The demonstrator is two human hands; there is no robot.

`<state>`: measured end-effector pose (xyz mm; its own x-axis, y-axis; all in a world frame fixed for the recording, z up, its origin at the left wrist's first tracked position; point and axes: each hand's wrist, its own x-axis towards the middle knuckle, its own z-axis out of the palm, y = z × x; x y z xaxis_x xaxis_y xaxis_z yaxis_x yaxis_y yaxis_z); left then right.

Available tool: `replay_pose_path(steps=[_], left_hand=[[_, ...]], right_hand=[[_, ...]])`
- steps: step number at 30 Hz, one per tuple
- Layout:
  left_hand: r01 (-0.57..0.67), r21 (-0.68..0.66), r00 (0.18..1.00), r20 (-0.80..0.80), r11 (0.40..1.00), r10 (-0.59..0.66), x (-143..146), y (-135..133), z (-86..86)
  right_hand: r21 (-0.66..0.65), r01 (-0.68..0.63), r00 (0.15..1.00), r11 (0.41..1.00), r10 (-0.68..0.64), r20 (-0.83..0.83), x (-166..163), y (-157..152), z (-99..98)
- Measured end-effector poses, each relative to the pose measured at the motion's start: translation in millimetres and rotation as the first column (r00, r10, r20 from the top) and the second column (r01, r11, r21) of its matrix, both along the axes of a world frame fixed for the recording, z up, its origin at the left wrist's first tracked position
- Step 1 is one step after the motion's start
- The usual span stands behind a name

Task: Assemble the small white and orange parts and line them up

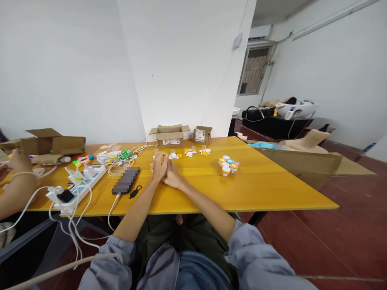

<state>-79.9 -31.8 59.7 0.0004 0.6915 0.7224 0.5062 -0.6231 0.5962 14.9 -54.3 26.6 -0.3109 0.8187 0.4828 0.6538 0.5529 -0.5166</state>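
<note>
Above the middle of the yellow table (pixel 193 199), my left hand (pixel 159 166) and my right hand (pixel 173 177) are pressed together with fingers closed. Whatever lies between them, if anything, is hidden. Just beyond my hands, small orange and white round parts (pixel 179 155) and clear cups (pixel 172 154) are spread in loose groups. To the right of my hands stands a cluster of small clear jars (pixel 226 171) with orange, white and blue lids, set close together.
Two cardboard boxes, a wide open one (pixel 171 139) and a small one (pixel 202 135), stand by the wall. Left are a dark phone (pixel 126 181), a black fob (pixel 135 192), and a power strip (pixel 90 183) with tangled cables. Another person's arm (pixel 22 183) is far left.
</note>
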Motion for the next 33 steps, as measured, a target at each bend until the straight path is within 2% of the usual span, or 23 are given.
replay_pose_path(steps=[4, 7, 10, 13, 16, 19, 23, 25, 28, 31, 33], left_hand=[[0.143, -0.076, 0.936, -0.313, 0.987, -0.160, 6.2, -4.7, -12.1], [0.228, -0.166, 0.843, -0.460, 0.959, -0.280, 7.8, -5.1, -20.3], [0.238, -0.189, 0.797, -0.522, 0.953, -0.303, 6.9, -2.3, -25.2], [0.227, -0.179, 0.786, -0.546, 0.957, -0.289, 5.5, 1.2, -27.8], [0.230, -0.169, 0.786, -0.548, 0.958, -0.286, 5.2, 3.1, -29.4], [0.227, -0.174, 0.787, -0.547, 0.958, -0.285, 5.4, 3.3, -30.0], [0.215, -0.190, 0.791, -0.541, 0.958, -0.285, 5.8, 2.4, -29.3], [0.216, -0.193, 0.794, -0.536, 0.957, -0.288, 5.8, 2.0, -28.9], [0.217, -0.197, 0.795, -0.533, 0.956, -0.290, 5.8, 1.8, -28.7], [0.213, -0.197, 0.799, -0.528, 0.957, -0.286, 5.7, 2.0, -28.6], [0.210, -0.195, 0.800, -0.529, 0.958, -0.283, 5.7, 2.2, -28.6]], right_hand=[[-0.069, 0.071, 0.997, 0.995, -0.068, 0.037, 50.5, -14.8, -13.8], [-0.025, 0.156, 0.978, 0.988, -0.150, 0.142, 87.4, -27.1, -19.0], [0.141, 0.247, 0.925, 0.959, -0.277, 0.261, 116.8, -37.5, -16.4], [0.277, 0.272, 0.852, 0.921, -0.365, 0.375, 140.8, -40.3, -6.2], [0.342, 0.341, 0.773, 0.876, -0.468, 0.427, 163.6, -33.8, 4.9], [0.330, 0.462, 0.715, 0.823, -0.566, 0.410, 183.9, -23.2, 10.0], [0.221, 0.528, 0.721, 0.820, -0.570, 0.393, 199.1, -15.6, 8.2], [0.219, 0.547, 0.702, 0.808, -0.586, 0.404, 200.9, -15.9, 7.7], [0.229, 0.542, 0.674, 0.808, -0.581, 0.455, 199.1, -17.9, 11.4], [0.168, 0.529, 0.689, 0.832, -0.536, 0.487, 193.3, -20.1, 18.8], [0.138, 0.539, 0.668, 0.831, -0.521, 0.531, 186.8, -21.9, 23.4]])
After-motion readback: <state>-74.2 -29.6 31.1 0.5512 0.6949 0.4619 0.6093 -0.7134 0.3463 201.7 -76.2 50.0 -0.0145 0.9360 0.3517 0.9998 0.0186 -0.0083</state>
